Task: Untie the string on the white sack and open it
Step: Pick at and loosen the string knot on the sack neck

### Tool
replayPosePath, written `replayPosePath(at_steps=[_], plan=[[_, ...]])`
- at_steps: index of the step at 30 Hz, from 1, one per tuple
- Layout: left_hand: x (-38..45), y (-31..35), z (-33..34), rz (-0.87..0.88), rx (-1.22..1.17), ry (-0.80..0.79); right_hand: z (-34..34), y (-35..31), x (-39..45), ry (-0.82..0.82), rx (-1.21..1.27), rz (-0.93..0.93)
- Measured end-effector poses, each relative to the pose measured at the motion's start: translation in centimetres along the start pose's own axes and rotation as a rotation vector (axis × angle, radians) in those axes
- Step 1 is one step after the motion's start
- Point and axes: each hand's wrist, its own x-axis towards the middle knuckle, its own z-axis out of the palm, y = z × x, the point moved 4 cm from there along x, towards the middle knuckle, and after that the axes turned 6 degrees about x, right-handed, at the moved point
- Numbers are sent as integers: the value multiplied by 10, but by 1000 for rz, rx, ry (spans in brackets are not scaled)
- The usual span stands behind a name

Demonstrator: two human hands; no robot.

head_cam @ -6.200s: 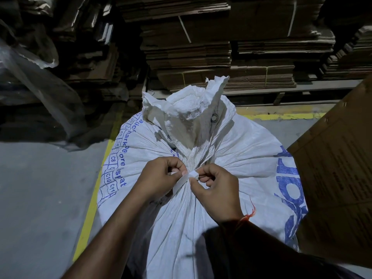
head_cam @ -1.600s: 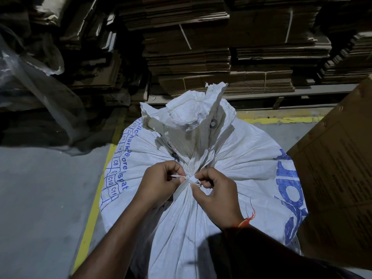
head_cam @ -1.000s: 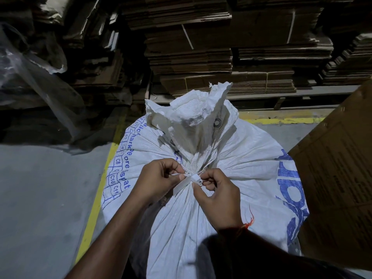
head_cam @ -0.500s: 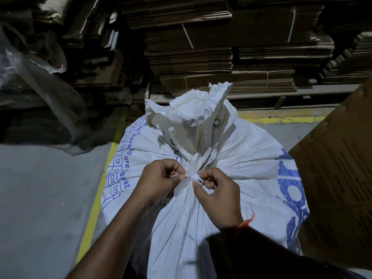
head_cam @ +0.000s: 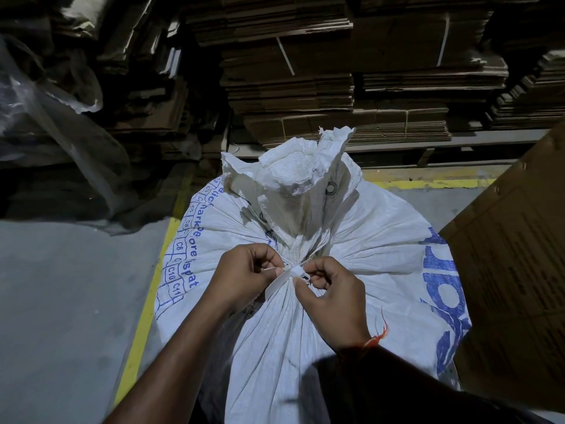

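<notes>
With the left hand (head_cam: 244, 270) and right hand (head_cam: 328, 289) both pinching the string (head_cam: 293, 270) at the sack (head_cam: 351, 240) neck, pulling the wrong strand risks tightening the knot.

Warehouse or packaging storeroom. Flattened cardboard cartons (head_cam: 360, 96) stacked in strapped bundles on a low rack along the back, more loose stacks on the left (head_cam: 146, 87), bare concrete floor (head_cam: 67, 301) with yellow painted lane lines (head_cam: 146, 301). Clear plastic sheeting (head_cam: 52, 123) heaped on the left, large brown carton (head_cam: 513, 270) on the right.
</notes>
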Motion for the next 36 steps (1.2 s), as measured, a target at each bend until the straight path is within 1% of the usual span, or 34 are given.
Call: replayPosePath(at_steps=[7, 10, 13, 22, 30, 36], plan=[[-1, 0, -3, 1, -16, -1, 0, -4, -1, -2, -26, -12], [0, -1, -6, -10, -49, 2, 1, -10, -3, -5, -82, -106], [-1, 0, -5, -13, -28, 11, 4, -14, -3, -31, -115, -180], [-1, -2, -2, -47, -86, -21, 3, -9, 0, -29, -57, -126], [-1, -1, 0, -49, -89, -18, 2, -9, -1, -18, -64, -109], [-2, 4, 1, -22, -48, -11, 2, -7, 0, -27, -67, -88]])
